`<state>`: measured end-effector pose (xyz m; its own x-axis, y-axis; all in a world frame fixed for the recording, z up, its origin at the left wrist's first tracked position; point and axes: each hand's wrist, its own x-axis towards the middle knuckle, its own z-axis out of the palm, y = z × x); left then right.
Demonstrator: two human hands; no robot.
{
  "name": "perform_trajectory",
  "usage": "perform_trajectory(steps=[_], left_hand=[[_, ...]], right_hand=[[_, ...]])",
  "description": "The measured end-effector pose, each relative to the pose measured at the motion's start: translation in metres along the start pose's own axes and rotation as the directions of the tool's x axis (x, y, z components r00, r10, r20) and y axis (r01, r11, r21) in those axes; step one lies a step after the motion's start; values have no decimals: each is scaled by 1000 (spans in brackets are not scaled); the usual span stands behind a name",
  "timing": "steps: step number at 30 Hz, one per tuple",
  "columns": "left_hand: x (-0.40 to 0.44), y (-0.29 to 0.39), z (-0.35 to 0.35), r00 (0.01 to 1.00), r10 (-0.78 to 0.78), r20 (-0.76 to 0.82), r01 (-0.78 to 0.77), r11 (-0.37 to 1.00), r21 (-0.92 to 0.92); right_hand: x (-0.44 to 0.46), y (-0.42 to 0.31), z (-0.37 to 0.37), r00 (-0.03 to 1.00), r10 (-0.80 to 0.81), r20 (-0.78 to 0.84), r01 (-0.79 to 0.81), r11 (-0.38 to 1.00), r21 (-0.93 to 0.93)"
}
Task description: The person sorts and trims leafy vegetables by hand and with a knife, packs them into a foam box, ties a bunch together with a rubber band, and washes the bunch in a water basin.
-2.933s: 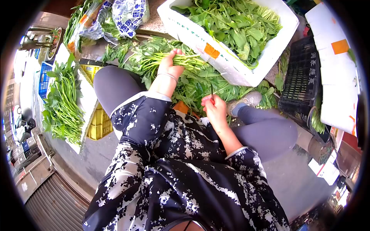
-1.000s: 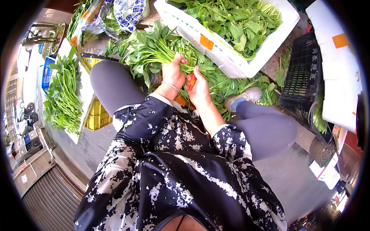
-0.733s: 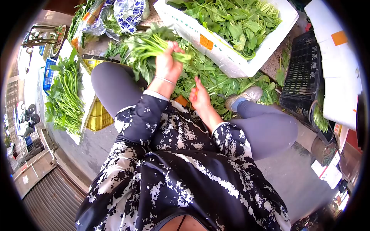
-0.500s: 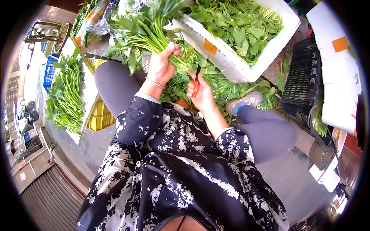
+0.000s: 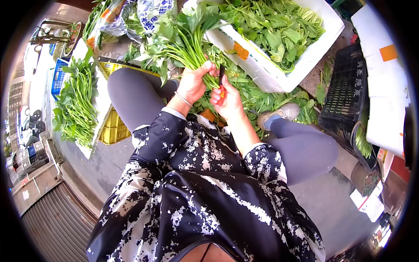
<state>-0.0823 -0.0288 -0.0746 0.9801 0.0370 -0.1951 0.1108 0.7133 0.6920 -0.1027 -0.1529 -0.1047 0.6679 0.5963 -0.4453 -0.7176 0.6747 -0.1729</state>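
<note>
A bunch of leafy green vegetable (image 5: 185, 41) is gripped by its stems in my left hand (image 5: 195, 84), its leaves pointing up and away. My right hand (image 5: 228, 101) is closed around the orange handle of a small knife (image 5: 221, 74), whose dark blade points upward. The blade stands right beside the cut ends of the stems, close to my left fingers; I cannot tell whether it touches them. Beneath both hands, loose leaves and stems (image 5: 257, 94) cover the ground between my legs.
A white foam box (image 5: 283, 83) full of greens stands ahead to the right. Trimmed bunches (image 5: 78, 105) lie on a white board over a yellow crate (image 5: 114, 129) at left. At right are a black crate (image 5: 342, 83) and white foam boxes (image 5: 384, 87). Plastic bags (image 5: 152, 13) lie ahead.
My left hand has moved right and slightly down with the bunch, bringing the stem ends up to the knife. The right hand has stayed nearly in place, its blade now more upright.
</note>
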Motion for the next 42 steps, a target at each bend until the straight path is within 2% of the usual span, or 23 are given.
perform_trajectory(steps=[2,3,5,8,9,12,13,15,19,21,23,27,28,29,31,33,35,37,38,39,40,41,42], left_hand=[[-2,-3,3,999,29,-34,-27,998,60],[-3,-5,6,998,39,-42,-37,998,54],[-4,-9,8,994,56,-95,-45,993,111],[-6,-19,8,985,110,-130,-78,970,230],[-8,-19,12,979,150,-140,-92,929,358],[-15,-14,11,975,117,-190,40,747,664],[-14,-23,8,969,114,-220,16,857,515],[-8,-39,-5,956,57,-288,84,887,453],[-11,-38,0,969,102,-226,10,895,447],[-14,-35,3,962,62,-266,62,898,436],[-15,-32,4,968,112,-227,0,897,442],[-19,-25,9,963,101,-251,6,920,393],[-10,-36,-2,942,297,-158,-196,866,460],[-4,-23,3,939,303,-164,-200,866,459],[4,34,19,883,465,-69,-325,710,624],[7,78,33,880,468,-78,-383,798,465],[6,102,27,887,461,-37,-410,820,400],[-9,132,16,880,471,-67,-409,821,398],[-13,145,2,873,483,-67,-420,815,400],[-22,162,-8,876,465,-130,-378,829,412],[-33,183,-20,844,513,-158,-378,777,502],[-37,202,-43,812,558,-168,-343,691,636],[-47,226,-62,751,646,-136,-359,572,737]], right_hand=[[0,2,2,990,-69,-125,59,995,-80],[1,4,1,991,-65,-119,55,995,-81],[3,8,-4,945,-193,-264,143,970,-198],[2,12,-9,929,-230,-289,160,956,-247],[3,14,-12,921,-248,-300,164,947,-277],[6,16,-25,929,-201,-311,97,943,-318],[7,16,-26,924,-205,-324,89,937,-339],[13,18,-33,909,-216,-356,89,936,-341],[14,20,-34,889,-225,-399,47,911,-409],[14,19,-41,912,-230,-339,54,888,-457],[16,20,-44,917,-239,-320,61,875,-480],[21,19,-63,935,-207,-288,25,848,-530],[21,18,-75,879,-171,-446,-56,890,-452],[17,17,-93,795,-122,-595,-125,925,-358],[20,9,-157,692,-71,-718,-233,920,-316],[31,2,-131,739,-180,-649,-282,793,-540],[25,3,-131,736,-131,-664,-323,793,-516],[16,9,-135,664,132,-736,-466,843,-270],[12,13,-118,648,92,-756,-479,821,-311],[15,12,-122,652,93,-752,-482,817,-317],[18,9,-131,724,112,-681,-476,796,-375],[23,6,-132,787,135,-602,-464,773,-434],[22,8,-125,783,92,-615,-458,754,-471]])
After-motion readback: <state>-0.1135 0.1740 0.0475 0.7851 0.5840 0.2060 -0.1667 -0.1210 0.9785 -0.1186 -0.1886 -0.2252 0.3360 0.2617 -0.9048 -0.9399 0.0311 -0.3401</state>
